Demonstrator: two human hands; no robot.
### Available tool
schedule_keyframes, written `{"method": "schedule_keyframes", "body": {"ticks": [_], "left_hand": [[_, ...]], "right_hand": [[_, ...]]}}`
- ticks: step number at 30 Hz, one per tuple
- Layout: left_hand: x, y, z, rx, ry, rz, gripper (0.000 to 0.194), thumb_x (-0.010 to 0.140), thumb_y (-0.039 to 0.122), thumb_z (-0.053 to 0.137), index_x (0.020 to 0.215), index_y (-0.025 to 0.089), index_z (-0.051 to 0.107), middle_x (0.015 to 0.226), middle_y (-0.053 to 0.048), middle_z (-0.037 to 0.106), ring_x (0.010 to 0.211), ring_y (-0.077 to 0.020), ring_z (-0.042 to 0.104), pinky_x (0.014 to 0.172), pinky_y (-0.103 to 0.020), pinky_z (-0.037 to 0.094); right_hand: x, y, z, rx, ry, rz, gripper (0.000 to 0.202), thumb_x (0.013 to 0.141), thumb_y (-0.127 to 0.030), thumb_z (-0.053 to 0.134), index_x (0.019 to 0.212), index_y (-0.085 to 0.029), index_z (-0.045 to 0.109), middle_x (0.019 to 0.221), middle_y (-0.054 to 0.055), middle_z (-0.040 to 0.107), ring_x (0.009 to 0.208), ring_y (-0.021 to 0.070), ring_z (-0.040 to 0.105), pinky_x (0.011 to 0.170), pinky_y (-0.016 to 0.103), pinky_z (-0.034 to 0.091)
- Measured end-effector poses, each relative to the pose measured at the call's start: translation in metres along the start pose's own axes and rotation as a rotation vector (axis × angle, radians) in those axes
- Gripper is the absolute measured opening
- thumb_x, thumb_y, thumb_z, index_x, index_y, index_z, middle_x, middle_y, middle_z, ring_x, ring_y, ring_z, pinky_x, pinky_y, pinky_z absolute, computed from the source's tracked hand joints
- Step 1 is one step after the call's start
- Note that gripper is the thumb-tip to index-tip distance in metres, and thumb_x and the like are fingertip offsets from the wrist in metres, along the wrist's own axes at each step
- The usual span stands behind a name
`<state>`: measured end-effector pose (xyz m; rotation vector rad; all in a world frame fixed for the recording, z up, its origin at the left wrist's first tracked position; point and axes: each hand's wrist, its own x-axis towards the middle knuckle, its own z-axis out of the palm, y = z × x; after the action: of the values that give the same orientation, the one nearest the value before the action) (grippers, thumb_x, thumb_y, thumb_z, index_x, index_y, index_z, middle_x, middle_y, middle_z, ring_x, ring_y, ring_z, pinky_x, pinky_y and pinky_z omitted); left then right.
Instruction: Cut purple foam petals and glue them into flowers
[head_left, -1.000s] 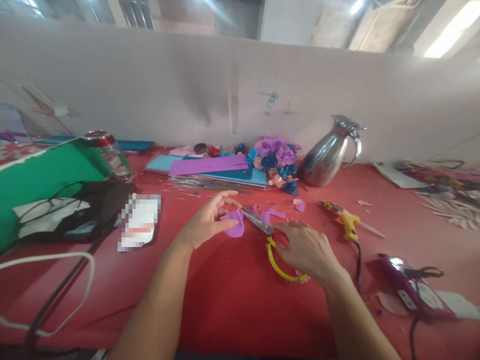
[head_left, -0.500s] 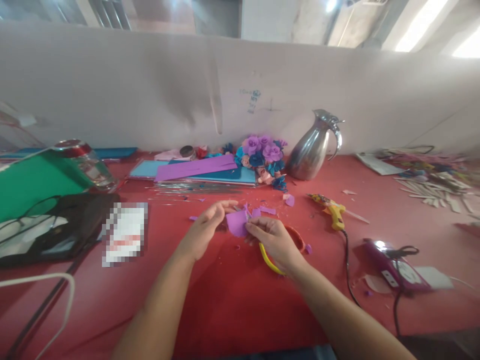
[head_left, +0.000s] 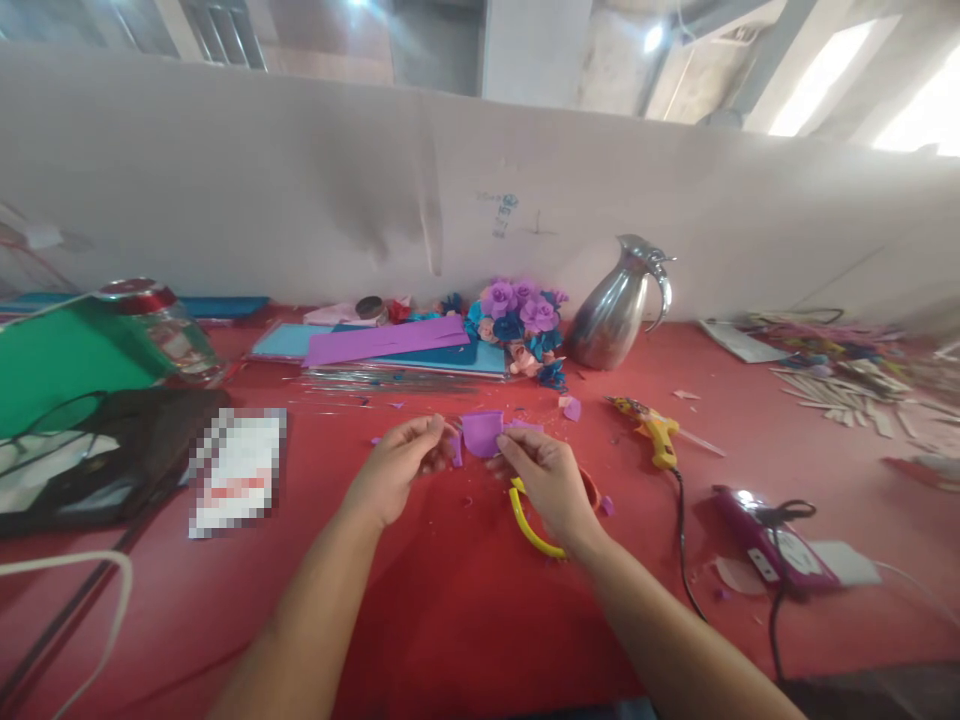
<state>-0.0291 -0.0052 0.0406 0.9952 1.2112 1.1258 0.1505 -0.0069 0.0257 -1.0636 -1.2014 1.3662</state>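
Head view, 1 moment. The purple foam piece [head_left: 481,432] sat just above the red tabletop [head_left: 465,600], held between my 2 hands, its long axis running roughly 9 to 3 o'clock. My right hand [head_left: 551,480] lay at 4 o'clock from the piece, thumb and forefinger pinched on its right edge. My left hand [head_left: 396,468] lay at 8 o'clock, fingertips closed on a smaller purple bit at the piece's left edge; I could not tell whether that bit was joined to it. Both hands were about equally near.

Beneath the right hand rested the yellow-handled scissors [head_left: 529,522], partly hidden. At 12 o'clock lay foam sheets [head_left: 390,342] and a cluster of foam flowers [head_left: 517,318], with a steel jug [head_left: 616,318] at 1 o'clock. At 3 o'clock lay a yellow glue gun [head_left: 654,430].
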Motion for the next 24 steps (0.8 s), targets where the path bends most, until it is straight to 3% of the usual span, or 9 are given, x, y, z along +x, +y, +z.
{"method": "schedule_keyframes", "body": {"ticks": [4, 8, 11, 13, 15, 19, 24], "left_hand": [[-0.003, 0.002, 0.005, -0.013, -0.079, -0.01, 0.04, 0.066, 0.049, 0.072, 0.093, 0.019, 0.068, 0.082, -0.002, 0.067, 0.073, -0.0135, 0.058, 0.065, -0.024, 0.042], [-0.001, -0.003, 0.008, 0.077, -0.091, -0.047, 0.031, 0.055, 0.028, 0.081, 0.081, 0.016, 0.071, 0.08, -0.003, 0.07, 0.075, -0.0154, 0.061, 0.071, -0.026, 0.044], [0.002, -0.007, 0.005, 0.012, -0.007, -0.054, 0.022, 0.058, 0.024, 0.079, 0.077, 0.016, 0.07, 0.075, -0.003, 0.07, 0.066, -0.0134, 0.06, 0.064, -0.024, 0.045], [0.004, -0.008, 0.002, -0.105, 0.055, -0.07, 0.022, 0.059, 0.022, 0.078, 0.078, 0.016, 0.07, 0.074, -0.003, 0.07, 0.061, -0.011, 0.06, 0.057, -0.022, 0.045], [0.005, -0.007, 0.0, -0.23, 0.103, -0.1, 0.023, 0.059, 0.017, 0.078, 0.08, 0.015, 0.069, 0.076, -0.003, 0.07, 0.06, -0.01, 0.062, 0.055, -0.02, 0.046], [0.004, -0.004, 0.0, -0.396, 0.154, -0.127, 0.021, 0.059, 0.006, 0.077, 0.076, 0.013, 0.067, 0.073, -0.003, 0.07, 0.062, -0.01, 0.065, 0.056, -0.017, 0.051], [0.002, 0.0, -0.002, -0.501, 0.134, -0.159, 0.019, 0.062, 0.004, 0.075, 0.078, 0.013, 0.069, 0.07, -0.003, 0.072, 0.06, -0.0095, 0.066, 0.054, -0.016, 0.052]], "right_hand": [[0.001, 0.003, 0.002, -0.053, -0.097, 0.029, 0.03, 0.074, -0.045, 0.064, 0.074, -0.015, 0.064, 0.056, -0.001, 0.06, 0.05, 0.0103, 0.055, 0.052, 0.023, 0.046], [0.003, 0.001, -0.004, -0.219, -0.195, 0.018, 0.031, 0.08, -0.045, 0.054, 0.079, -0.016, 0.064, 0.058, -0.001, 0.058, 0.05, 0.0109, 0.054, 0.052, 0.023, 0.044], [0.005, -0.009, -0.024, -0.65, -0.19, -0.05, 0.026, 0.082, -0.038, 0.052, 0.096, -0.019, 0.062, 0.071, 0.001, 0.064, 0.064, 0.0149, 0.06, 0.061, 0.026, 0.043], [0.006, -0.016, -0.04, -1.047, -0.177, -0.052, 0.033, 0.072, -0.032, 0.063, 0.103, -0.022, 0.061, 0.091, 0.004, 0.067, 0.084, 0.0212, 0.062, 0.068, 0.029, 0.041], [0.006, -0.019, -0.054, -1.258, -0.217, 0.029, 0.042, 0.065, -0.032, 0.069, 0.104, -0.021, 0.06, 0.102, 0.008, 0.065, 0.093, 0.0254, 0.06, 0.069, 0.029, 0.039], [0.005, -0.016, -0.06, -1.296, -0.358, 0.063, 0.044, 0.066, -0.028, 0.065, 0.107, -0.019, 0.056, 0.091, 0.006, 0.064, 0.085, 0.0223, 0.06, 0.065, 0.026, 0.035], [0.001, -0.019, -0.049, -1.349, -0.316, 0.062, 0.046, 0.06, -0.012, 0.055, 0.105, -0.017, 0.054, 0.071, 0.002, 0.061, 0.064, 0.0176, 0.056, 0.053, 0.024, 0.027]]}}
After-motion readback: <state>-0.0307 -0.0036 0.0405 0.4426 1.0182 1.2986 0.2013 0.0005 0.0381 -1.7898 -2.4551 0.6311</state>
